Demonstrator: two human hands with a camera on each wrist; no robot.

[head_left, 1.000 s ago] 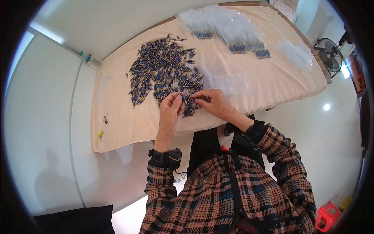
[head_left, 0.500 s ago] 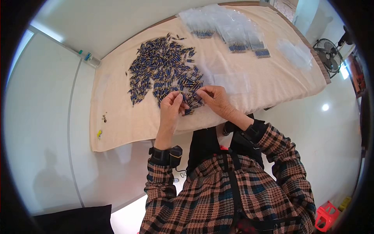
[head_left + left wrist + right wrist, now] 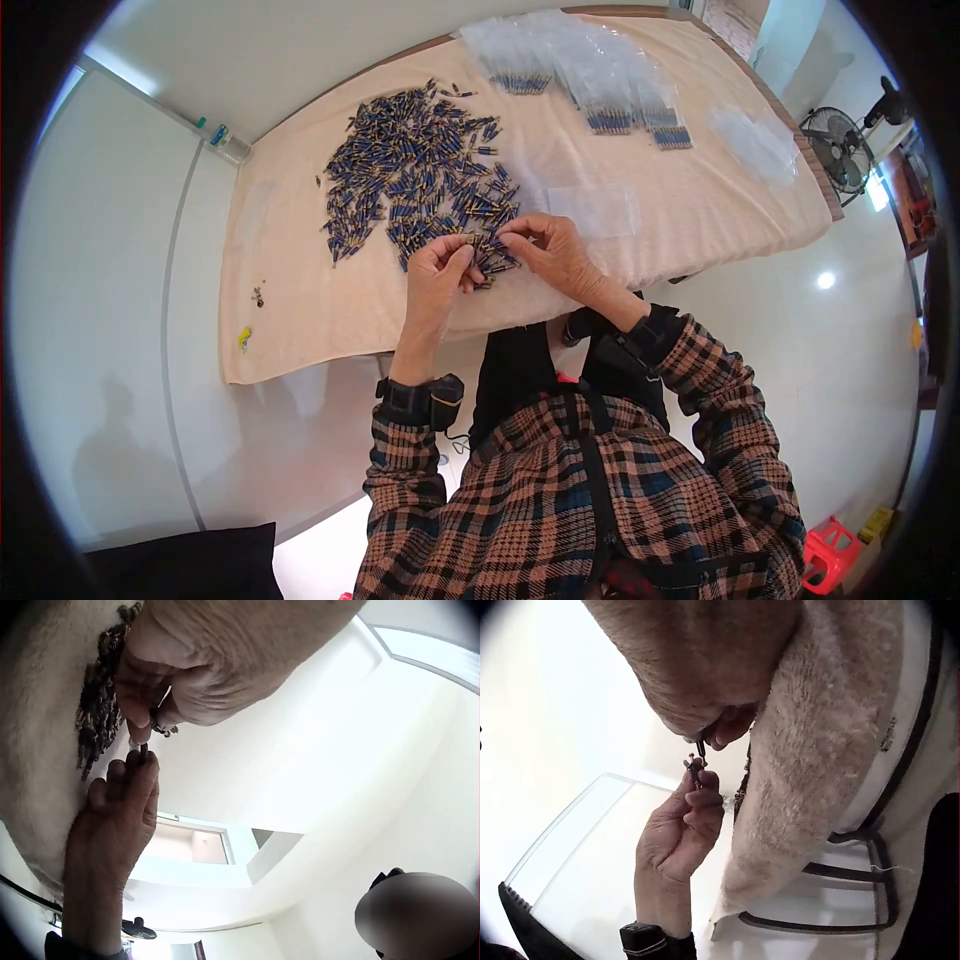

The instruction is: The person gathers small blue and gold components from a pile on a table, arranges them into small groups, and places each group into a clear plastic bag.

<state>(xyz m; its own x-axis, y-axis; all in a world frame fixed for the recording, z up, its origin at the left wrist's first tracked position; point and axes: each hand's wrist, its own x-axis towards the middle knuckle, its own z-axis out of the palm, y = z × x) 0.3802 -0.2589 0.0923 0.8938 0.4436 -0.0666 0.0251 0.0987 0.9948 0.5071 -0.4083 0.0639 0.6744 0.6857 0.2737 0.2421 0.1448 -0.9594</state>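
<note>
My left hand (image 3: 436,280) is at the near edge of a heap of small blue plugs (image 3: 415,160) with gold-coloured ends. Between its thumb and fingers it grips a few plugs (image 3: 694,766), their metal tips sticking up in the right wrist view. Just beside it, my right hand (image 3: 556,258) pinches a single dark plug (image 3: 701,746) between thumb and forefinger. This plug's tip comes right up to the left hand's bunch. In the left wrist view the right hand (image 3: 112,832) reaches toward the left fingers, which hide most of what they hold.
Clear bags (image 3: 610,85) with rows of plugs lie at the back right of the towel-covered table (image 3: 310,320). A flat clear bag (image 3: 595,212) is right of the heap, and more bags (image 3: 755,140) lie farther right. A yellow item (image 3: 245,338) sits at the left edge.
My right hand has drawn up a little from the near end of the heap, its fingertips now close to the left hand. The left hand stays nearly in place.
</note>
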